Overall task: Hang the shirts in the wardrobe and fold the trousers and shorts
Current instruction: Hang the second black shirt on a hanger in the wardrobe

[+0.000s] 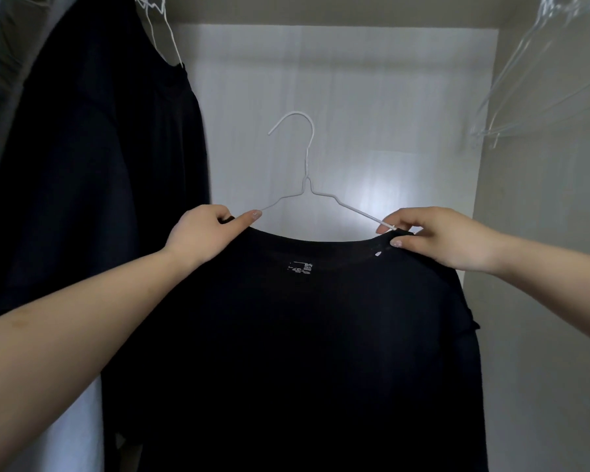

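Two hands, left hand (198, 238) and right hand (447, 240), pinching black shirt (286, 352) shoulders on white hanger (307, 185)

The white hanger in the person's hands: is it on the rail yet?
Not yet. The white hanger carries the black shirt, but its hook is free in the air.

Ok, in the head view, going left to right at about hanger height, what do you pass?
Dark shirt already hanging on a white wire hanger → left hand gripping the black T-shirt's collar → white wire hanger inside that T-shirt → right hand pinching the collar → clear plastic hangers.
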Demonstrator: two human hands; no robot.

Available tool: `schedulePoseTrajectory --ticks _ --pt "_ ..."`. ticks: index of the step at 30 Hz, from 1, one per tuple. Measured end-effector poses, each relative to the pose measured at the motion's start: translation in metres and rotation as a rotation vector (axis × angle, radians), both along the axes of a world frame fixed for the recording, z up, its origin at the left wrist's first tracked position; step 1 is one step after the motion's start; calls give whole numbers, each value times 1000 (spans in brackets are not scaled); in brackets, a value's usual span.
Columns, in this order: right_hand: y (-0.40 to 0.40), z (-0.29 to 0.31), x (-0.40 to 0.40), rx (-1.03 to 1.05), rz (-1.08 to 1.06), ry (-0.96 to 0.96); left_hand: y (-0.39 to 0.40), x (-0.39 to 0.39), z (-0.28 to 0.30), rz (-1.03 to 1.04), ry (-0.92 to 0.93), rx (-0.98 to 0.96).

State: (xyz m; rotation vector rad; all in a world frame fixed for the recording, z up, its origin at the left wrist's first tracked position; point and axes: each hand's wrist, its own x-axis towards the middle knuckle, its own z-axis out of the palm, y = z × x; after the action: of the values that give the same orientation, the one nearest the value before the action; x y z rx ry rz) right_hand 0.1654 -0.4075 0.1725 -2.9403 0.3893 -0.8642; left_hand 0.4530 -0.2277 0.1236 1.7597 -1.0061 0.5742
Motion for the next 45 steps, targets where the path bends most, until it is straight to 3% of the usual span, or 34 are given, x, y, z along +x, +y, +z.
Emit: schedulePoseTrajectory --ticks 6,11,14,16,21,27,37,45 --pt "5 12 -2 40 -93 136 1 14 10 207 51 164" --pt "20 24 -8 758 222 252 -1 15 20 237 203 188" --pt "34 25 -2 995 446 189 -7 6 26 39 386 4" --pt "44 23 6 1075 539 34 -8 -1 30 -100 454 -132" --pt "76 13 42 1147 603 -276 4 -26 45 -549 685 -365" --pt "116 17 108 1140 585 -418 16 -44 54 -760 626 -313" --pt "167 96 207 1019 779 -698 51 -26 124 -707 337 -530" --pt "184 156 249 863 865 -714 79 -10 174 -518 201 -616"
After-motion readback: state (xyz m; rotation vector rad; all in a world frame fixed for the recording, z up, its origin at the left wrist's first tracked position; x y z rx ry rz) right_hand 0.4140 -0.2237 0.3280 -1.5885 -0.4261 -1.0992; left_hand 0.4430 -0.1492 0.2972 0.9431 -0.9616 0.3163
